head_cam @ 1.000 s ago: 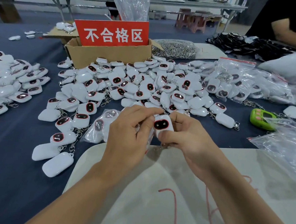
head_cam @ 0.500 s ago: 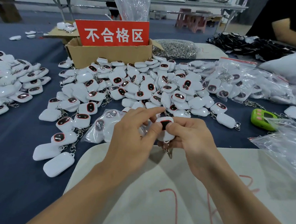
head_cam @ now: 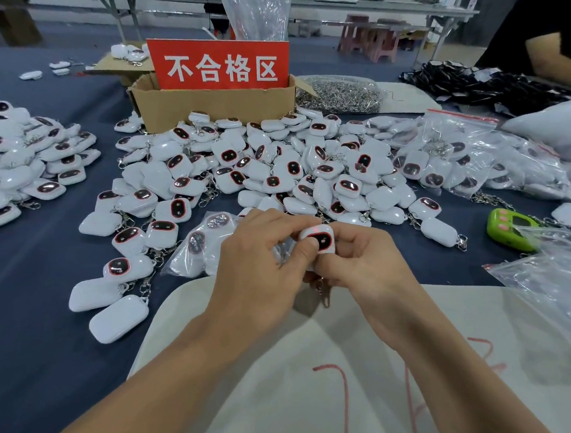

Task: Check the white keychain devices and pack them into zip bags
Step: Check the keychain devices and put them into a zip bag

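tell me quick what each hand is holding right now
left hand: pinches the white keychain device, thumb on its face
right hand: grips the same device from the right

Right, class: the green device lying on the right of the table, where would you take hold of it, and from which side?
Probably the left end of the green device, pinched across its near and far edges, coming from above and the left. It lies flat, face up, and a clear bag overlaps its right end.

white keychain device [head_cam: 324, 238]: dark oval face up (red dot lit) | zip bag [head_cam: 201, 247]: part-filled, flat, just left
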Demonstrator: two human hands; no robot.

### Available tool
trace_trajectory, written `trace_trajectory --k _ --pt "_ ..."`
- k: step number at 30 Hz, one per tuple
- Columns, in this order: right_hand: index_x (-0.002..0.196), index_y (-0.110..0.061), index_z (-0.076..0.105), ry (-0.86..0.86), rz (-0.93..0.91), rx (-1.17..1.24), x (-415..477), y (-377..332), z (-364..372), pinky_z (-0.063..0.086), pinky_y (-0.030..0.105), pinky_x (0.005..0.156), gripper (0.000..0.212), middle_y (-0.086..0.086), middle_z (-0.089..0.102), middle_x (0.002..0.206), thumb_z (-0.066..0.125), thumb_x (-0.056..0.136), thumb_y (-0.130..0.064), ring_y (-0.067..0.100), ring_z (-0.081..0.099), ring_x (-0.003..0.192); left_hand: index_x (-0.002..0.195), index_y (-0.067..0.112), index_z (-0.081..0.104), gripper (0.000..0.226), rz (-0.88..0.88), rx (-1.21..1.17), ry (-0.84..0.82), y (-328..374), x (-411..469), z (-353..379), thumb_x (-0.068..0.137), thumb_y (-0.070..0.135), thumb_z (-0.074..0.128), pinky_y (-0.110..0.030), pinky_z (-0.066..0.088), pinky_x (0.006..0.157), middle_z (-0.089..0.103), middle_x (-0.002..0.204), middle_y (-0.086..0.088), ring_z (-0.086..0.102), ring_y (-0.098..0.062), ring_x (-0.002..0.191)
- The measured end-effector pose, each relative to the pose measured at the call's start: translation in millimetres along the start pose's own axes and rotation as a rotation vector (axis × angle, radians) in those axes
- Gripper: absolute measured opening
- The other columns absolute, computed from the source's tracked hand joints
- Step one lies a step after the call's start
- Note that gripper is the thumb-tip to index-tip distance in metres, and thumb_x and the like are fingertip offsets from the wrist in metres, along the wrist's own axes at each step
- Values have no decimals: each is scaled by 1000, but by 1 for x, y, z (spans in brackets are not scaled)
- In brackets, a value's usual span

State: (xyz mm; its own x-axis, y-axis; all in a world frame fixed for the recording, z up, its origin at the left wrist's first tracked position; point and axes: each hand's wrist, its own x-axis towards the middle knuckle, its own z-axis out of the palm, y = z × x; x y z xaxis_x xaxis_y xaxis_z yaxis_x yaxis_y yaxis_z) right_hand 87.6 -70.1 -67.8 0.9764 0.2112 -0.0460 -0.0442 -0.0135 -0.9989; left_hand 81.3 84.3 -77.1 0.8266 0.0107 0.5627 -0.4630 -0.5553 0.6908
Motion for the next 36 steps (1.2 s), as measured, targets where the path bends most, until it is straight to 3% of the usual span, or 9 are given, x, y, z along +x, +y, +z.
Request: trace_trajectory --k 4,9,12,17,22,27,31,34,36 --pt "98 -15 78 26 -30 -16 0 1 2 57 35 69 27 15 76 81 65 76 -7 23 70 70 107 31 77 20 16 4 12 0 0 0 90 22 73 -8 38 85 62 93 30 57 3 97" --pt "93 -29 79 198 -126 -178 0 3 1 62 53 81 25 1 79 82 70 76 -14 25 75 79 98 33 80 15 26 87 70 2 1 -1 84 28 80 -32 47 86 65 81 27 56 8 90" --pt "89 -33 79 327 -277 -246 1 0 -6 63 46 77 31 -7 78 80 76 79 -3 16 74 74 87 34 79 12 45 187 132 2 -1 -2 77 32 84 -29 37 83 60 71 29 44 25 91" --pt "84 -32 81 427 -398 -351 -1 3 -5 59 45 76 24 -5 76 78 83 79 -8 19 70 75 94 27 81 17 184 277 159 -1 -2 -1 78 25 85 -31 36 85 76 87 15 63 -3 82" --pt "89 -19 82 315 -223 -170 0 -4 -5 58 36 62 25 3 77 74 74 80 3 18 69 65 104 24 80 25 226 278 167 5 -4 -1 80 19 80 -28 38 84 77 89 10 60 -8 84" --pt "92 -3 76 287 12 175 2 -10 -11 45 25 48 17 20 62 65 64 85 6 19 53 49 127 23 72 49 178 144 32 10 -3 -3 81 39 71 -17 42 92 61 104 24 56 0 99" --pt "85 -7 80 180 80 279 1 -11 -16 42 23 48 20 19 64 72 61 90 -1 19 51 55 100 33 77 25 117 65 -34 1 -1 -4 87 51 65 -19 42 81 65 84 23 58 5 86" --pt "86 -11 80 48 39 259 0 -13 -17 42 22 50 14 16 65 71 70 81 -20 18 50 54 60 23 54 50 35 19 -11 -4 0 -7 101 52 56 -14 30 60 50 57 9 50 -7 61" --pt "81 -15 78 89 6 116 0 -11 -15 40 21 49 7 12 65 67 77 74 -15 16 47 51 65 25 62 45 19 -4 -20 -2 1 -8 102 50 56 -11 30 57 51 54 11 50 -7 58"
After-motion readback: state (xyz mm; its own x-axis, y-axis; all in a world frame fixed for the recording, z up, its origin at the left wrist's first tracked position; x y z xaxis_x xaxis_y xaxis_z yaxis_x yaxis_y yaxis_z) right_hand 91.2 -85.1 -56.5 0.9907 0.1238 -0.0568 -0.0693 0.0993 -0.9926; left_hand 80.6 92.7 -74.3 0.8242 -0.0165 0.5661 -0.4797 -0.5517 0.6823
